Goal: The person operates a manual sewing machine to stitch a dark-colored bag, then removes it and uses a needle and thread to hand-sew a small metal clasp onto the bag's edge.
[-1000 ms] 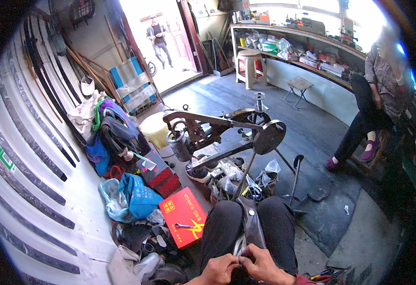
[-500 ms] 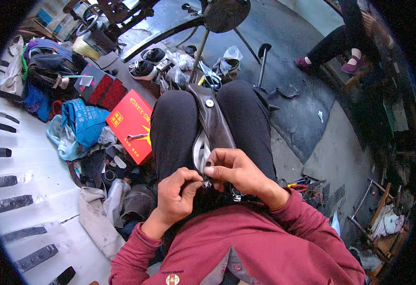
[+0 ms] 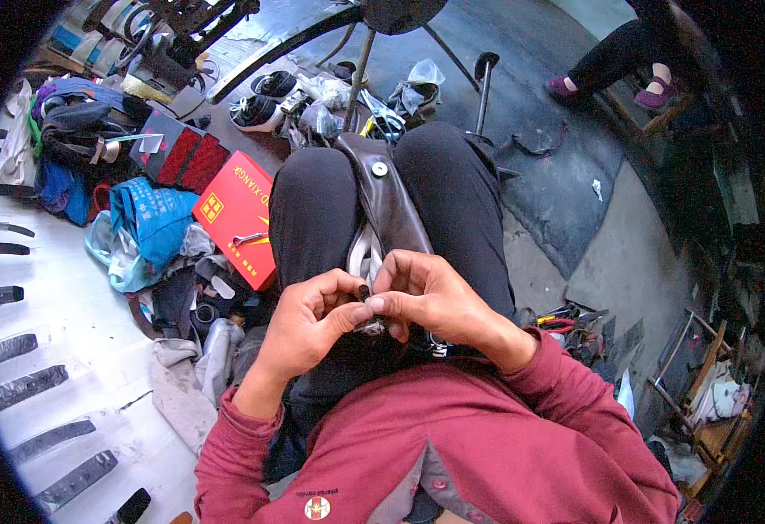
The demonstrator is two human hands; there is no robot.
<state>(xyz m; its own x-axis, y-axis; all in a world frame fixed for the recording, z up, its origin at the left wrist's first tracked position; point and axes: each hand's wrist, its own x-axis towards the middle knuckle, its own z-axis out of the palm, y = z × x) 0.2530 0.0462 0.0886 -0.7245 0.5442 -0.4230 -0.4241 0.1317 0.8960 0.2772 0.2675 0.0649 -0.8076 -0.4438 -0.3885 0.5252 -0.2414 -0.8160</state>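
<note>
Over my lap, between my knees, lies a long dark leather piece [image 3: 395,205] with a round silver button [image 3: 380,169] near its far end. Pale grey-white material [image 3: 365,253] shows along its left side. My left hand [image 3: 317,319] is closed in a pinch, with a small dark piece [image 3: 364,293] at its fingertips. Right against it, my right hand [image 3: 430,301] pinches too, thumb tip meeting the left thumb. What my right fingers hold is hidden. Both hands are over the near end of the leather piece.
A red box [image 3: 243,214] with a small wrench [image 3: 250,238] on it stands left of my knee. Bags and cloths [image 3: 151,218] are heaped beyond. Shoes [image 3: 256,112] lie around a metal stand [image 3: 360,83]. Tools [image 3: 566,323] lie at right. Another person's feet [image 3: 653,94] show far right.
My hands have come closer together, the left moving up and right until the thumbs touch. The small dark piece, earlier by my right fingers, is now at the left fingertips. The view has shifted slightly.
</note>
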